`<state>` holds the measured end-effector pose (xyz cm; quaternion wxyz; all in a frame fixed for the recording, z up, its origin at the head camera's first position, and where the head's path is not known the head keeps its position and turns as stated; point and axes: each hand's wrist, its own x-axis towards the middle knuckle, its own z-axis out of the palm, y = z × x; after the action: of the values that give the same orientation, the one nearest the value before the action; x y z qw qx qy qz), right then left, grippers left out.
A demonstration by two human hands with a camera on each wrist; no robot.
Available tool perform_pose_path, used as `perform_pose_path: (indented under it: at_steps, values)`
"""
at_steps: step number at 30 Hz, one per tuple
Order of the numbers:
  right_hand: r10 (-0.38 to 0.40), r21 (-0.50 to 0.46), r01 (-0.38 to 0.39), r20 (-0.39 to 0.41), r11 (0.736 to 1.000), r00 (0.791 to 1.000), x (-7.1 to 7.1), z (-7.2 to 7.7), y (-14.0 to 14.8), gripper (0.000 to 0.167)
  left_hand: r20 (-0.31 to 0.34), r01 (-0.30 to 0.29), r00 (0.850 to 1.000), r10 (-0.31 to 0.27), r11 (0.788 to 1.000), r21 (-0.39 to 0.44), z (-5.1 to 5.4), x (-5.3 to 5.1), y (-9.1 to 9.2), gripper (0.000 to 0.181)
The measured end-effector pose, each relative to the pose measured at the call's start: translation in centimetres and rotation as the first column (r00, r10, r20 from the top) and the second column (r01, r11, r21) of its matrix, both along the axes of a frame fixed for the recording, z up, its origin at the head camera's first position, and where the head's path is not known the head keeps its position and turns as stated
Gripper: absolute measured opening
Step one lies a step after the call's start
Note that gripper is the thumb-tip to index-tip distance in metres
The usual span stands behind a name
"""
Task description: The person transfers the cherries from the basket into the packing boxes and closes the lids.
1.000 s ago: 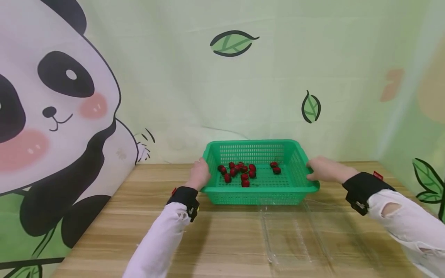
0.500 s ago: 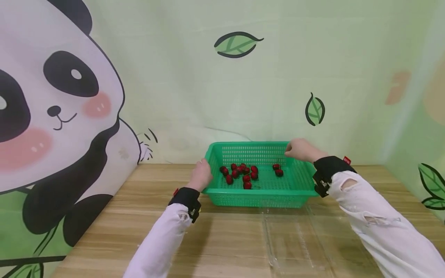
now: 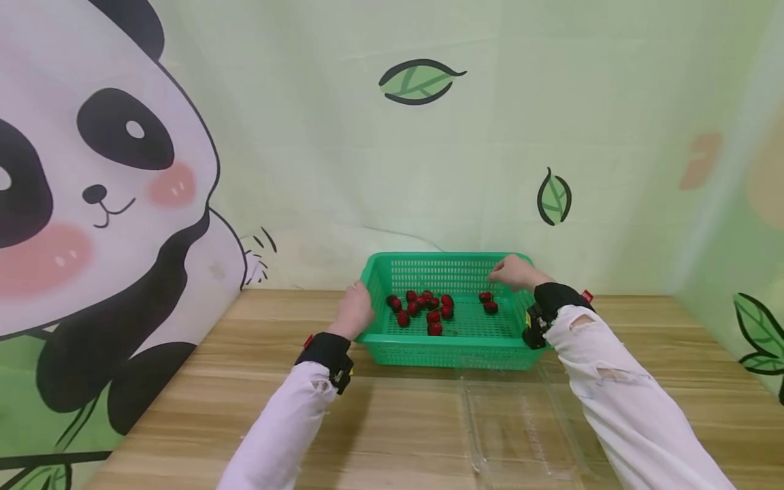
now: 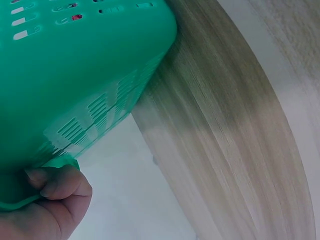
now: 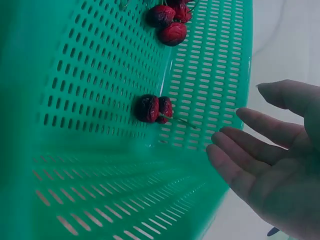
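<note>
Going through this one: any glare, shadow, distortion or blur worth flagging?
Head view: glare streaks on the clear plastic container, soft shadow beside the left sleeve; left wrist view: the wooden table edge bows, likely lens distortion; right wrist view: the green basket blurs toward the left, and the right hand looks dim against the pale backdrop.

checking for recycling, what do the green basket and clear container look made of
The green basket: probably moulded plastic with a slight sheen, judging by its slots and rounded corners. The clear container: likely glossy plastic, since the tabletop shows through and its edges catch light; glass isn't excluded.
</note>
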<state>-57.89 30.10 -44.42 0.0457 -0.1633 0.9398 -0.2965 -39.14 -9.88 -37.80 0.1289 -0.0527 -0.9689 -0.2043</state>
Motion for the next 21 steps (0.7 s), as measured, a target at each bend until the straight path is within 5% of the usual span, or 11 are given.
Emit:
perform_pose_path:
  at_steps: [4,6,10,13,21]
  values:
    - [-0.063,0.034,0.060,0.122,0.998,0.991,-0.2,0.4,-1.1,0.055,0.013,0.001,1.000,0.000,1.000,-0.005,0.2,0.0,-0.3,0.050]
    - [-0.052,0.067,0.046,0.092,0.997,0.994,-0.2,0.4,-1.5,0.054,0.018,-0.001,1.000,0.001,1.000,-0.003,0.2,0.0,-0.3,0.049]
    - [-0.007,0.159,-0.010,0.103,0.987,0.995,2.3,3.2,-2.8,0.051,0.026,-0.005,1.000,0.005,1.000,0.004,0.4,0.3,-0.2,0.048]
    - [0.061,0.186,-0.076,0.084,0.980,0.995,1.9,3.1,-2.3,0.056,0.033,-0.012,0.999,0.011,1.000,0.017,0.6,0.4,0.0,0.048]
    - [0.013,0.270,-0.025,0.047,0.962,0.999,-5.8,-3.1,0.7,0.041,0.028,-0.016,0.999,0.015,0.999,0.034,0.5,0.4,0.1,0.047]
